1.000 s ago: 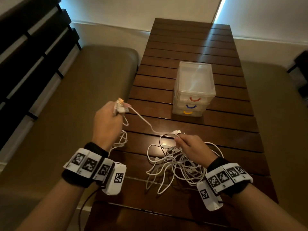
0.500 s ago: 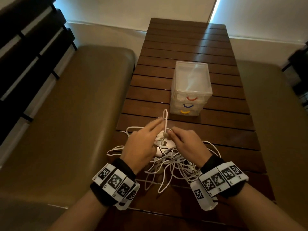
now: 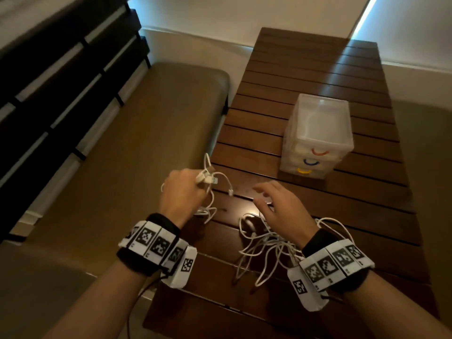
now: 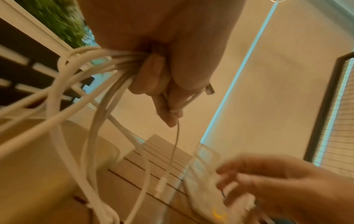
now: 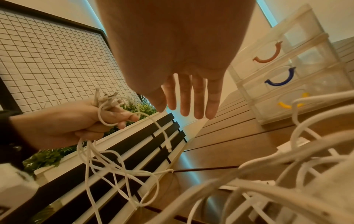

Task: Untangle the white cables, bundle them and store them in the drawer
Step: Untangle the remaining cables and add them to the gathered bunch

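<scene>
A bunch of white cables [image 3: 208,182] is gripped in the left hand [image 3: 182,192], which is raised over the left edge of the slatted wooden table [image 3: 305,69]. The fingers [image 4: 153,78] are curled tight round the strands, and several connector ends [image 5: 107,98] stick out above the fist. 1 loose end with a plug [image 3: 230,191] hangs toward 3 o'clock from the fist; the remaining strands drop toward 6 o'clock as loops.

The right hand [image 3: 281,206] is held above the table with straight, spread fingers [image 5: 193,97], and nothing is gripped by it. It lies at 3 o'clock from the left hand, apart from it.

A tangled pile of white cables [image 3: 269,248] lies on the table below the right wrist, at 6 o'clock from the right hand.

A translucent 3-drawer unit [image 3: 318,133] stands on the table at 1 o'clock from the right hand. All 3 drawers are closed. Their handles are orange [image 3: 320,152], blue [image 3: 311,162] and yellow [image 3: 303,171], from top to bottom.

Square black-and-white coded markers are carried on both wristbands [image 3: 156,243]; no readable writing or brand can be made out on them.
</scene>
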Demonstrator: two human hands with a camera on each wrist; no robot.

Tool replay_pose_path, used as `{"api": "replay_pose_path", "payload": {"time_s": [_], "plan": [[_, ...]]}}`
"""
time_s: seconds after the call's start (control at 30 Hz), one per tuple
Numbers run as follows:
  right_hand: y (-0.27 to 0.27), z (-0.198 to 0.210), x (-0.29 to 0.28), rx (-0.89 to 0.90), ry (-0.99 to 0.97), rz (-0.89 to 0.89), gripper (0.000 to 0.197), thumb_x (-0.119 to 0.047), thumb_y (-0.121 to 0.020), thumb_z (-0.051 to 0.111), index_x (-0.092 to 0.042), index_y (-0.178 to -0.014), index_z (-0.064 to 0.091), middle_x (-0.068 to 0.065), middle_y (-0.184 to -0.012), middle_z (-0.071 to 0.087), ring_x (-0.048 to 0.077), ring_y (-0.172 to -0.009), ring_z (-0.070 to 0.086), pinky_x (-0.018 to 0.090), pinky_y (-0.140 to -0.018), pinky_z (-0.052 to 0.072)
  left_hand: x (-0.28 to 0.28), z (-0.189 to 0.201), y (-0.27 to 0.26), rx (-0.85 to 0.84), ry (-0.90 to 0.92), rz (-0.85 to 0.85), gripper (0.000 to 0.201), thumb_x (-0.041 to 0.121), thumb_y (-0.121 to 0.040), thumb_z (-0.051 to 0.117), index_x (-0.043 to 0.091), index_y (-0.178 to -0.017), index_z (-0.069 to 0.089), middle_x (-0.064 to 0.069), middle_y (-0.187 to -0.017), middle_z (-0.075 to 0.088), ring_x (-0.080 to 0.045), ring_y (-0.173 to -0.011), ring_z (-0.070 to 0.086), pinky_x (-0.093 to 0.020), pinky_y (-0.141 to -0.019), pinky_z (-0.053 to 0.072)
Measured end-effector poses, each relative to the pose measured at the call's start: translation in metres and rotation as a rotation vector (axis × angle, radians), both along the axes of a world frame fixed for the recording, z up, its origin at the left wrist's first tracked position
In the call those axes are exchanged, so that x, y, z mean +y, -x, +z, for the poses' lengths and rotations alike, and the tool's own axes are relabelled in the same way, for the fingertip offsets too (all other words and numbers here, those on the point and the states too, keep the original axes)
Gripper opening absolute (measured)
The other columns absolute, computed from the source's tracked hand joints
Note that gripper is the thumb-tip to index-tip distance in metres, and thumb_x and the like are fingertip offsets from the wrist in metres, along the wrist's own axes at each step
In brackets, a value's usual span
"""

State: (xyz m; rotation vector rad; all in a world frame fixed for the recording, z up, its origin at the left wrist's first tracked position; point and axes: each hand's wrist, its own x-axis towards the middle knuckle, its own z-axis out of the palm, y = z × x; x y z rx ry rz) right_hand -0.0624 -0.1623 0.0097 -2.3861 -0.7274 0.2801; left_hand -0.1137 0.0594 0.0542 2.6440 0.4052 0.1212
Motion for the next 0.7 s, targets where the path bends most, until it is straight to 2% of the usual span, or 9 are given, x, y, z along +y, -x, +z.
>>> {"api": "replay_pose_path", "payload": {"time_s": [0.1, 0.17, 0.23, 0.27, 0.33, 0.4, 0.53, 0.63, 0.7], "plan": [[0.001, 0.0, 0.011, 0.021, 0.018, 0.044, 0.028, -0.029, -0.099, 0.052, -0.025, -0.126, 0.057, -0.009, -0.12, 0.055, 0.007, -0.105, 0.055, 0.019, -0.079, 0.037, 0.04, 0.007, -0.004, 0.016, -0.037, 0.185, 0.025, 0.024, -0.091, 0.058, 0.016, -0.072, 0.071, -0.002, -0.065, 0.061, -0.023, -0.066, 0.06, -0.028, -0.059, 0.033], [0.002, -0.001, 0.018, 0.033, 0.022, 0.063, 0.027, -0.029, -0.099, 0.053, -0.024, -0.126, 0.057, -0.009, -0.119, 0.055, 0.006, -0.104, 0.055, 0.019, -0.08, 0.038, 0.06, 0.012, -0.004, -0.008, -0.072, 0.265, 0.024, 0.024, -0.092, 0.058, 0.017, -0.075, 0.073, -0.003, -0.067, 0.061, -0.023, -0.069, 0.061, -0.029, -0.06, 0.034], [0.005, -0.002, 0.024, 0.032, 0.012, 0.079, 0.027, -0.03, -0.099, 0.052, -0.024, -0.125, 0.058, -0.009, -0.118, 0.056, 0.008, -0.103, 0.056, 0.022, -0.081, 0.042, 0.072, 0.015, -0.003, -0.003, -0.087, 0.325, 0.024, 0.023, -0.095, 0.055, 0.013, -0.081, 0.072, -0.004, -0.07, 0.06, -0.02, -0.067, 0.054, -0.03, -0.063, 0.035], [0.006, -0.003, 0.027, 0.037, 0.015, 0.088, 0.028, -0.031, -0.099, 0.052, -0.024, -0.125, 0.058, -0.009, -0.117, 0.056, 0.009, -0.102, 0.057, 0.023, -0.081, 0.042, 0.075, 0.016, -0.002, 0.016, -0.094, 0.336, 0.024, 0.022, -0.096, 0.053, 0.011, -0.085, 0.072, -0.007, -0.074, 0.061, -0.021, -0.069, 0.05, -0.03, -0.065, 0.034], [0.008, -0.004, 0.032, 0.057, 0.031, 0.108, 0.029, -0.034, -0.099, 0.051, -0.026, -0.126, 0.057, -0.01, -0.119, 0.055, 0.008, -0.102, 0.057, 0.025, -0.082, 0.045, 0.079, 0.016, 0.001, 0.047, -0.108, 0.342, 0.022, 0.017, -0.095, 0.051, 0.01, -0.088, 0.07, -0.013, -0.083, 0.065, -0.028, -0.077, 0.054, -0.032, -0.068, 0.035], [0.009, -0.004, 0.037, 0.068, 0.043, 0.123, 0.031, -0.035, -0.099, 0.05, -0.027, -0.128, 0.057, -0.01, -0.12, 0.055, 0.007, -0.102, 0.056, 0.027, -0.083, 0.049, 0.082, 0.016, 0.005, 0.063, -0.102, 0.357, 0.02, 0.009, -0.092, 0.05, 0.009, -0.086, 0.069, -0.013, -0.081, 0.061, -0.033, -0.083, 0.057, -0.034, -0.071, 0.036], [0.008, -0.005, 0.044, 0.056, 0.075, 0.147, 0.027, -0.037, -0.098, 0.05, -0.029, -0.124, 0.058, -0.012, -0.117, 0.057, 0.004, -0.096, 0.057, 0.024, -0.081, 0.047, 0.091, 0.01, 0.014, 0.086, -0.114, 0.348, 0.021, 0.008, -0.095, 0.049, 0.013, -0.081, 0.063, -0.003, -0.073, 0.051, -0.026, -0.075, 0.054, -0.031, -0.069, 0.035], [0.009, -0.006, 0.053, 0.056, 0.111, 0.172, 0.026, -0.037, -0.099, 0.05, -0.029, -0.122, 0.059, -0.011, -0.115, 0.057, 0.004, -0.095, 0.058, 0.026, -0.083, 0.048, 0.094, 0.007, 0.019, 0.012, -0.116, 0.312, 0.019, 0.011, -0.097, 0.049, 0.012, -0.087, 0.066, -0.001, -0.075, 0.057, -0.02, -0.074, 0.054, -0.028, -0.068, 0.036], [0.011, -0.004, 0.066, 0.047, 0.131, 0.209, 0.026, -0.036, -0.099, 0.05, -0.026, -0.122, 0.059, -0.008, -0.115, 0.058, 0.008, -0.097, 0.059, 0.028, -0.084, 0.049, 0.095, 0.006, 0.022, -0.097, 0.035, 0.29, 0.023, 0.005, -0.095, 0.048, 0.011, -0.093, 0.07, -0.002, -0.088, 0.068, -0.011, -0.08, 0.055, -0.022, -0.069, 0.038]]}}
